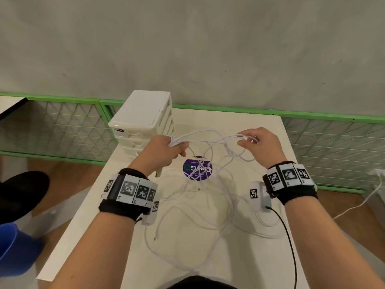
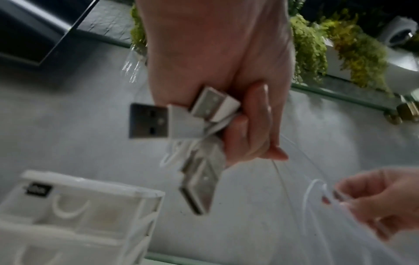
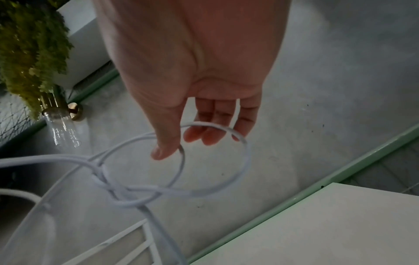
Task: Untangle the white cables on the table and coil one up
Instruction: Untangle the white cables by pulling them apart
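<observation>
Several thin white cables (image 1: 200, 197) lie tangled on the white table (image 1: 233, 268), with strands rising to both hands. My left hand (image 1: 177, 147) grips a bunch of cable ends above the table's far left. In the left wrist view my left hand (image 2: 249, 134) is curled round three USB plugs (image 2: 149, 123) that stick out of the fist. My right hand (image 1: 248, 140) pinches cable loops at the same height, to the right. In the right wrist view a cable loop (image 3: 244, 152) hangs over the curled fingers of my right hand (image 3: 192, 141), and the strands cross in a knot (image 3: 118, 190) below.
A white drawer unit (image 1: 143, 119) stands at the table's far left corner, close to my left hand. A purple round sticker (image 1: 198, 168) lies under the cables. A black lead (image 1: 288, 236) trails from my right wrist. Green mesh fencing (image 1: 52, 126) runs behind the table.
</observation>
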`<state>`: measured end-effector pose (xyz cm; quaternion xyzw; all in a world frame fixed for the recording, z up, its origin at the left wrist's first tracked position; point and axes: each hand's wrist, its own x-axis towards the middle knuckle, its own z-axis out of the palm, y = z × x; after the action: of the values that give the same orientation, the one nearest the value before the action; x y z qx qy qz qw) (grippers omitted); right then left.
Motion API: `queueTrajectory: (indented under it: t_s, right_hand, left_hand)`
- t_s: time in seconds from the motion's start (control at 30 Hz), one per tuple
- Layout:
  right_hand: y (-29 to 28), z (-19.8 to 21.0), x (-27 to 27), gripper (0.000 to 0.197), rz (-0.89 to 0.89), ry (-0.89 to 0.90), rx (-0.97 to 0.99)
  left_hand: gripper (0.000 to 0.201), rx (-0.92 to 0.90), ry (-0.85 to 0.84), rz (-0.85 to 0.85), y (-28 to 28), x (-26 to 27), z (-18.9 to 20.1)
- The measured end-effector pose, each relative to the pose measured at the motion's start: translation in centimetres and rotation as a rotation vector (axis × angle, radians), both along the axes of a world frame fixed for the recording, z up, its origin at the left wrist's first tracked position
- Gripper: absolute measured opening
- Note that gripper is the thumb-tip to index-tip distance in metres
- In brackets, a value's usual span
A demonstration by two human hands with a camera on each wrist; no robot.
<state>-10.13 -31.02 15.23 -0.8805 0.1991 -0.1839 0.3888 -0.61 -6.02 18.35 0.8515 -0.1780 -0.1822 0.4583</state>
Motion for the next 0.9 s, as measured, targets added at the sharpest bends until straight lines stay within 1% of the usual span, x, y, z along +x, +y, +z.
queueTrajectory:
  t_s: [0.07,0.13,0.23,0.33,0.37,0.43,0.47,0.53,0.6,0.77,0.9]
  right_hand:
    - [0.4,-0.2,0.4,0.009,0.015,0.01,0.046]
    - [0.6,-0.2,0.4,0.002,0.013,-0.038,0.092]
    - [0.0,0.3,-0.1,0.006,-0.029,-0.108,0.039]
    - [-0.1,0.7,-0.1,0.011,-0.035,-0.048,-0.015]
    - [0.1,0.7,0.0,0.015,-0.026,-0.036,0.024]
    - [0.8,0.9,0.2,0.018,0.002,-0.064,0.204]
    - [1.3,1.1,0.2,0.017,0.018,-0.089,0.3]
    - [2.1,1.5,0.3,0.014,0.056,-0.137,0.443]
    - [2.8,1.9,0.5,0.011,0.084,-0.176,0.529]
    - [3.8,2.7,0.8,0.011,0.083,-0.223,0.651]
    - [4.7,2.7,0.5,0.015,0.121,-0.211,0.718]
  left_hand:
    - [0.039,-0.044,0.037,-0.015,-0.4,-0.5,0.2]
    - [0.044,-0.126,0.059,0.031,-0.6,-0.5,0.3]
    - [0.042,-0.237,0.05,0.189,-0.4,0.5,0.9]
    - [0.04,-0.306,0.023,0.281,-0.8,0.9,1.3]
    - [0.04,-0.316,0.009,0.295,-1.1,0.8,1.3]
    - [0.039,-0.315,-0.008,0.316,-1.7,0.5,1.3]
    - [0.038,-0.312,-0.002,0.32,-2.1,0.3,1.1]
    - [0.036,-0.295,0.032,0.293,-2.9,-0.1,0.8]
    - [0.037,-0.297,0.059,0.233,-3.5,-0.7,0.4]
    - [0.03,-0.314,0.115,0.117,-4.6,-2.0,0.4]
    - [0.031,-0.365,0.154,0.101,-5.5,-2.3,0.1]
